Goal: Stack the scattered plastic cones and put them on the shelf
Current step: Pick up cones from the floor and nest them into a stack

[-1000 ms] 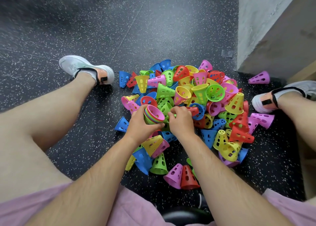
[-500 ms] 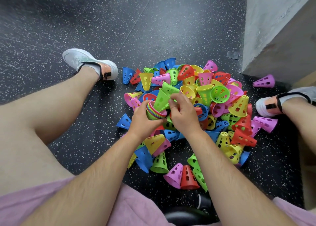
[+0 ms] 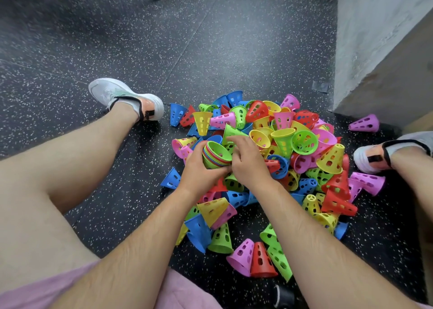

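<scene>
Stack (image 3: 216, 155): nested cones, rims in several colours, a green one innermost. It lies tilted with its mouth up and to the right, held above the near-left part of the pile.

Left hand (image 3: 199, 168): fingers and thumb wrapped round the stack from the left and below, gripping it.

Right hand (image 3: 250, 166): fingers curled, thumb and forefinger pinching the stack's right rim. The fingertips are partly hidden behind the knuckles.

Pile (image 3: 304, 144): loose perforated cones in red, yellow, green, blue, pink and purple. They lie heaped on the floor (image 3: 234, 51) between the person's spread legs, some on their sides and some mouth up.

Strays:
- A blue cone (image 3: 172, 178) lies just left of the pile.
- A purple cone (image 3: 364, 123) lies on its side, apart at the right, near the wall's foot.
- Pink (image 3: 241, 257), red (image 3: 261, 260) and green (image 3: 278, 262) cones sit side by side at the near edge.

Floor: dark rubber with pale flecks and a grey tape patch (image 3: 320, 86).

Wall (image 3: 375, 39): pale concrete corner, upper right.

Shoes: the left shoe (image 3: 121, 98) is left of the pile. The right shoe (image 3: 375, 154) is at its right edge.

Shorts (image 3: 182, 294): pink, along the bottom edge.
</scene>
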The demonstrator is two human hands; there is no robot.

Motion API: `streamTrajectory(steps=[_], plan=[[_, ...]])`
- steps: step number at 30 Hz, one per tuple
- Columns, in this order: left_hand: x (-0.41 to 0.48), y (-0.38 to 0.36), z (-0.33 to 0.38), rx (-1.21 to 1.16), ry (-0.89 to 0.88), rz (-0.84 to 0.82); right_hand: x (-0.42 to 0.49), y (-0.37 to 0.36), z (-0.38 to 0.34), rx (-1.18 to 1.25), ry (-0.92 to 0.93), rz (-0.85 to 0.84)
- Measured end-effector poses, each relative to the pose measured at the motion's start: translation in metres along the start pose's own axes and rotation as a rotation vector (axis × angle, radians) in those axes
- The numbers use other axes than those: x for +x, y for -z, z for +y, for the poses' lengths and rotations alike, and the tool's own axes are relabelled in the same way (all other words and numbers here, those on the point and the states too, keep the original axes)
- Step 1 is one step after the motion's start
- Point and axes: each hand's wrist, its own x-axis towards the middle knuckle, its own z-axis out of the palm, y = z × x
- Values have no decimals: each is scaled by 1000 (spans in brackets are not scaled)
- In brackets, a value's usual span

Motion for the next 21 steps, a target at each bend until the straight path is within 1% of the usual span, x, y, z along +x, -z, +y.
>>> streamTrajectory(steps=[3, 7, 9, 10, 13, 16, 21], plan=[[9, 0, -3, -6, 7, -9, 31, 5, 3, -267, 59, -68], [15, -1, -7, 11, 17, -4, 65, 6, 3, -705, 116, -230], [16, 0, -10, 9, 17, -9, 75, 4, 7, -836, 159, -253], [16, -1, -10, 1, 17, -7, 77, 3, 9, -855, 172, -246], [16, -1, -9, 1, 20, 0, 78, 4, 14, -783, 189, -207], [14, -2, -7, -12, 30, -6, 68, 7, 16, -594, 156, -134], [11, -4, -5, -15, 33, -31, 37, 12, 18, -242, 52, 55]])
